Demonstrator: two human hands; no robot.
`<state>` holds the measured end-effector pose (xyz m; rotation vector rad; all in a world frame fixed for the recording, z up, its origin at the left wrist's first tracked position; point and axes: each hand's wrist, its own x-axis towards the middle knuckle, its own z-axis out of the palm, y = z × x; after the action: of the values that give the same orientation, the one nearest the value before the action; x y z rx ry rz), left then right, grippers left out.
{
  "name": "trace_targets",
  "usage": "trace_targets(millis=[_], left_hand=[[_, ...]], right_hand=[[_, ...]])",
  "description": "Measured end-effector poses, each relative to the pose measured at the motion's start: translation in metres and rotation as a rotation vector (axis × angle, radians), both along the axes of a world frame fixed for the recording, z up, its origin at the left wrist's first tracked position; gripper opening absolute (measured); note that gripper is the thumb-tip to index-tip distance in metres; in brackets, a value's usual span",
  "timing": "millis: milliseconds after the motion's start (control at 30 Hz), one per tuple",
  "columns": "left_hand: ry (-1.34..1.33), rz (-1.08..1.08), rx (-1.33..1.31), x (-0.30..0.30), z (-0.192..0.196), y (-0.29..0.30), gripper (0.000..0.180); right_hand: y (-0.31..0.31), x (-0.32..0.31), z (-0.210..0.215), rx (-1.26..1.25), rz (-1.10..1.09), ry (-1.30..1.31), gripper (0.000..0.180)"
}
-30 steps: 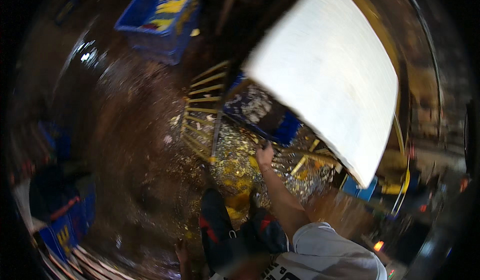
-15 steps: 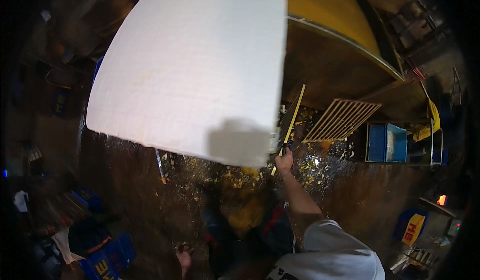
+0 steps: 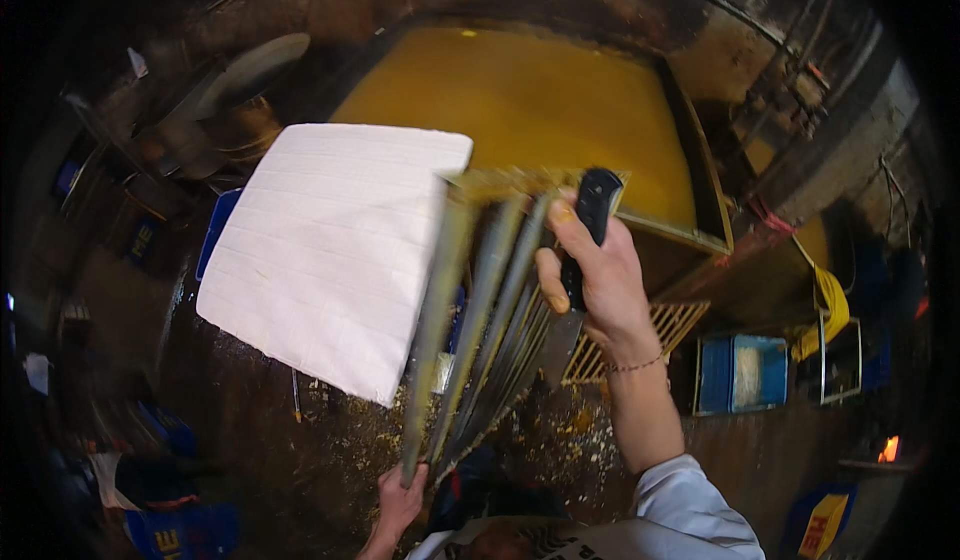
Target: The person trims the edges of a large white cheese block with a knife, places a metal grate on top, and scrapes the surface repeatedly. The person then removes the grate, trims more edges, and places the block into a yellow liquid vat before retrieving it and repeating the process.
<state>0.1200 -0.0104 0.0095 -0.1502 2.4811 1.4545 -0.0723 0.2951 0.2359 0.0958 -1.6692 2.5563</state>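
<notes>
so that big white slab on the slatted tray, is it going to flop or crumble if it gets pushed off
The white slab looks stiff: it lies flat with straight edges and overhangs the slatted tray without sagging. Scored lines across its face suggest it may snap along them. The tray is tilted steeply, with the left hand at its lower end and the right hand holding a dark handle, so the slab could slide.

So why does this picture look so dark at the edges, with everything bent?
Head view: the fisheye lens bends straight edges toward the rim and leaves black corners. The white slab and yellow vat catch the light, while the floor stays dim. The slatted frame near the lens looks smeared, but the right hand and its black knife handle are fairly sharp.
</notes>
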Motion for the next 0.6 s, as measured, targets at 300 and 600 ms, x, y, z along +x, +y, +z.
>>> trace_targets(millis=[300,600], left_hand=[[0.274,0.646,0.616,-0.136,0.063,-0.010,0.010],[0.338,1.026,0.788,-0.204,0.053,-0.035,0.033]], right_hand=[[0.054,-0.169,0.004,1.210,-0.379,0.423,0.025],[0.081,-0.301,-0.103,0.945,0.501,-0.062,0.027]])
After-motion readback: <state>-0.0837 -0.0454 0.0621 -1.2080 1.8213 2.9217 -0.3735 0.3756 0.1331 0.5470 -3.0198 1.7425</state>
